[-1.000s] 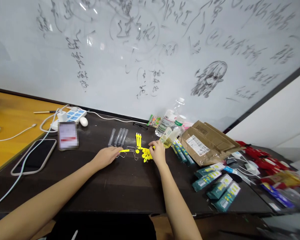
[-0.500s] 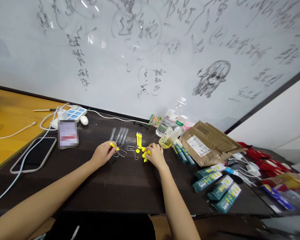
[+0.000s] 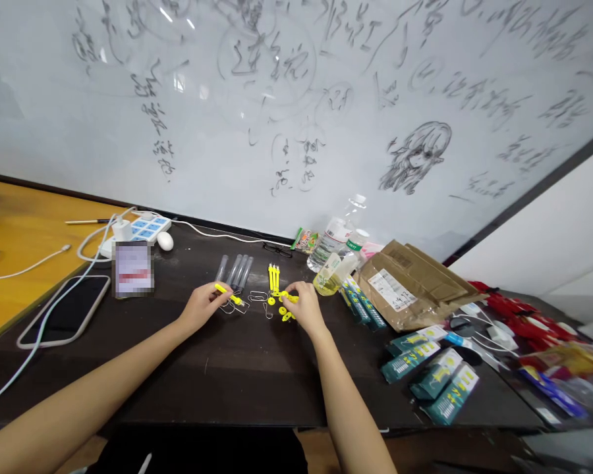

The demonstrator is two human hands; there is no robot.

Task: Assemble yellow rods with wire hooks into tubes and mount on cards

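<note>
Between the thumb and fingers of my left hand (image 3: 200, 307) is a slim yellow stick-like piece (image 3: 233, 297) with a pale tip, pointing right above some bent wire hooks (image 3: 257, 296). My right hand (image 3: 306, 306) pinches a small yellow piece (image 3: 286, 295) whose exact shape my fingers partly hide. Just below those fingers lie several small round yellow pieces (image 3: 284, 315). Behind, between the hands, several matching yellow sticks (image 3: 274, 276) lie side by side. Several clear tubes (image 3: 240, 270) rest in a row beyond my left hand.
A phone (image 3: 66, 309), a power strip (image 3: 151, 227) and white cables lie left. Bottles (image 3: 329, 247), a snack packet (image 3: 305, 240) and black glasses (image 3: 277, 249) stand or lie at the back. Cardboard packaging (image 3: 410, 276) and several green boxes (image 3: 437, 372) occupy the right side.
My left hand has shifted slightly, and the yellow stick's pale tip now shows farther right. My right fingers have risen a little from the round pieces, with a yellow piece at their tips.
</note>
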